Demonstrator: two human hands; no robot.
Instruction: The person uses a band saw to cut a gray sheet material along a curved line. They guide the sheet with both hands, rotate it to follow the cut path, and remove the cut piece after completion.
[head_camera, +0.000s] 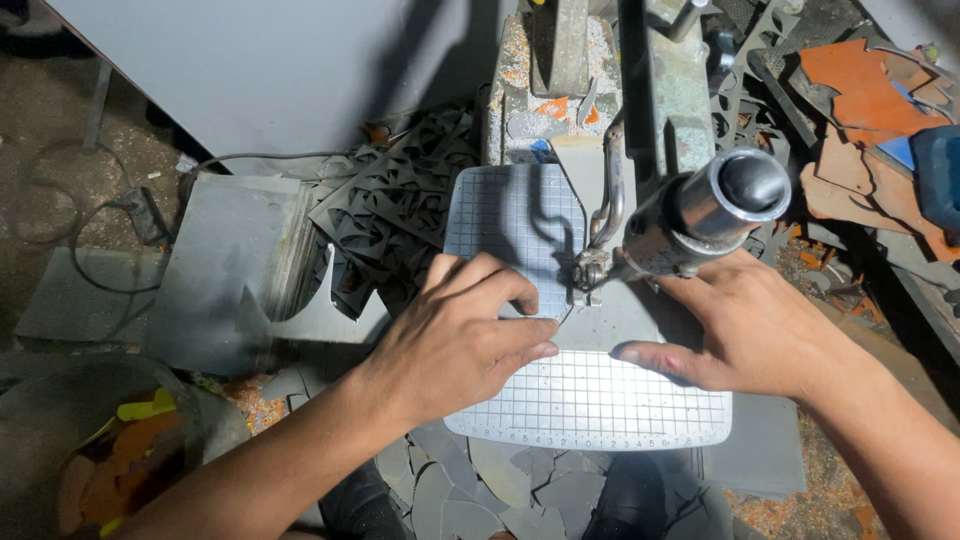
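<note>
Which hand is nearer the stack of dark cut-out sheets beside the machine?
Left. The left hand lies on the gridded plate just below-right of the stack of cut-out sheets; the right hand rests across the plate, further away.

Single head-worn camera looking steeply down, facing forward over work surface, sitting close. Pale gridded cutting mat (590, 400) filling centre; grey-green metal machine column (660, 90) rising toward lens at 12 o'clock. Left hand (455, 340) entering from 7 o'clock, right hand (750, 330) from 4 o'clock. Floor with grey offcut scraps (500, 495) showing at 6 o'clock. No second view sharing scene.
</note>
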